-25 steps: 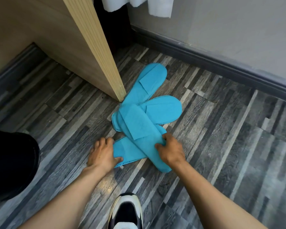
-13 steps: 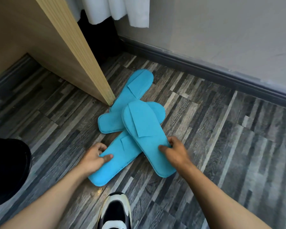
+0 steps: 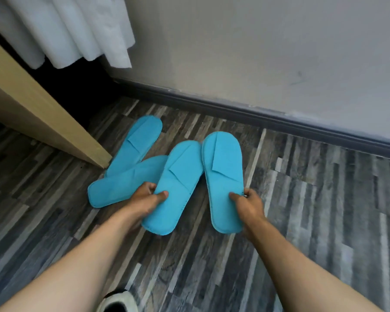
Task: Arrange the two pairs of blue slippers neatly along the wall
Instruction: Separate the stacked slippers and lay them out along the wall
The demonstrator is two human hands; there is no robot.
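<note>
Several flat blue slippers lie on the striped wood floor, toes toward the grey wall. My right hand grips the rightmost slipper at its right edge near the heel. My left hand grips the slipper beside it at its left edge; the two toes nearly touch. Left of them, two more slippers overlap in a V: one points up toward the wall, the other lies slanted, partly under the held one.
A light wooden cabinet panel ends at the floor just left of the slippers. White cloth hangs above the dark corner. A dark skirting board runs along the wall. My shoe's toe shows at the bottom edge.
Both hands have pulled two slippers out of the crossed pile and turned them side by side, toes to the wall, further right. The view has tilted up toward the wall.
</note>
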